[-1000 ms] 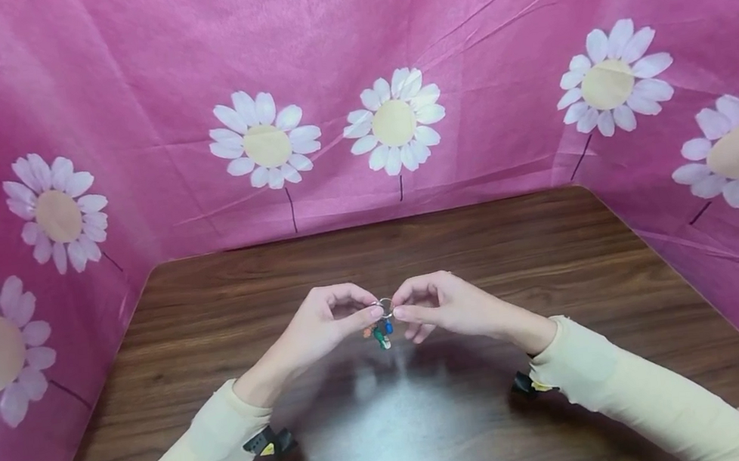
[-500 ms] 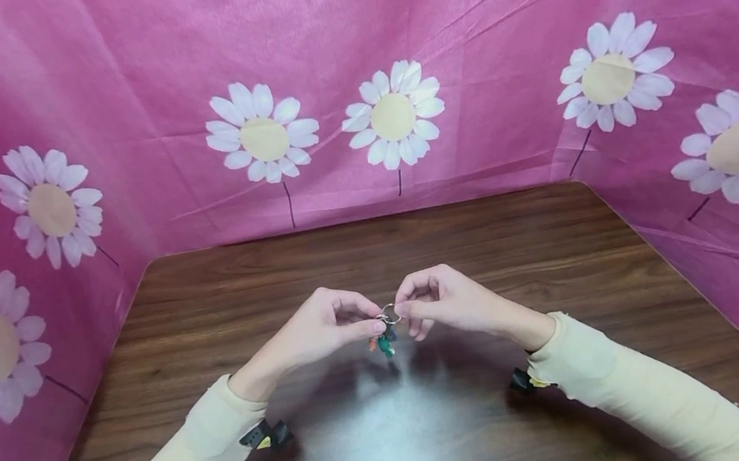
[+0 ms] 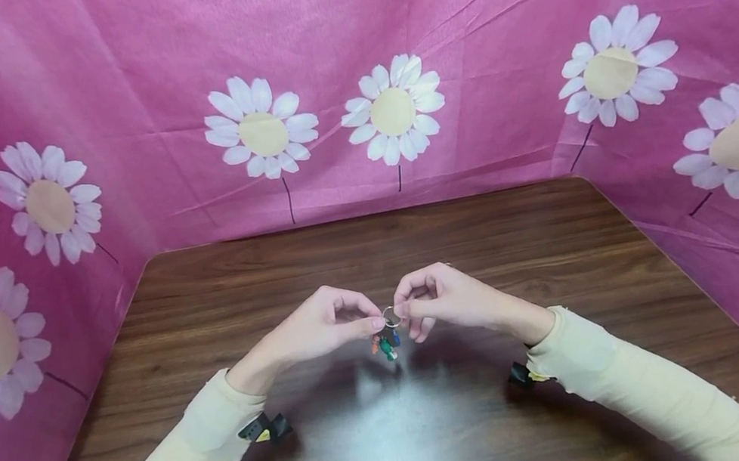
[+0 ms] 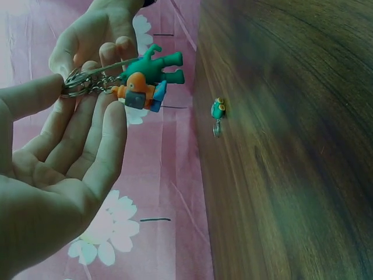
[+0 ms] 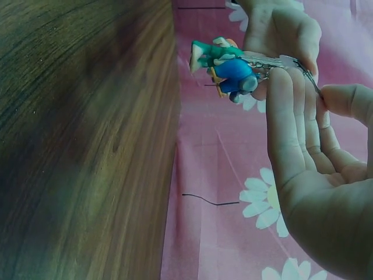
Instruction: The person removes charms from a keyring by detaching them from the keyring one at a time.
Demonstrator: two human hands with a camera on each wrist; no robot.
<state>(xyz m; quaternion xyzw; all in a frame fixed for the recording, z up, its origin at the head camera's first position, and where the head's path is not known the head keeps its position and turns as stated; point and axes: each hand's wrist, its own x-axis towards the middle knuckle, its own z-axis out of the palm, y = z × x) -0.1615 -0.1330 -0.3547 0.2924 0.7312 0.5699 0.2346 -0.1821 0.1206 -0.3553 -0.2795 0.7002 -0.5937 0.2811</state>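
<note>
A metal key ring (image 3: pixel 391 326) is held up over the table between both hands. My left hand (image 3: pixel 321 323) pinches its left side with thumb and index finger. On the opposite side, my right hand (image 3: pixel 456 304) pinches the ring between thumb and fingertip. Small figure charms dangle below on short chains. In the left wrist view these are a green figure (image 4: pixel 152 69) and an orange one (image 4: pixel 136 87); a blue figure (image 5: pixel 233 73) shows in the right wrist view. The fingers partly cover the ring.
Another small green charm (image 4: pixel 218 109) with a metal ring lies on the wooden table (image 3: pixel 224 277), hidden from the head view. A pink cloth (image 3: pixel 139 74) printed with white daisies surrounds the back and sides of the table.
The key ring and its charms have shifted slightly down and right in the head view. Both hands keep their pinch, and the charms have swung a little.
</note>
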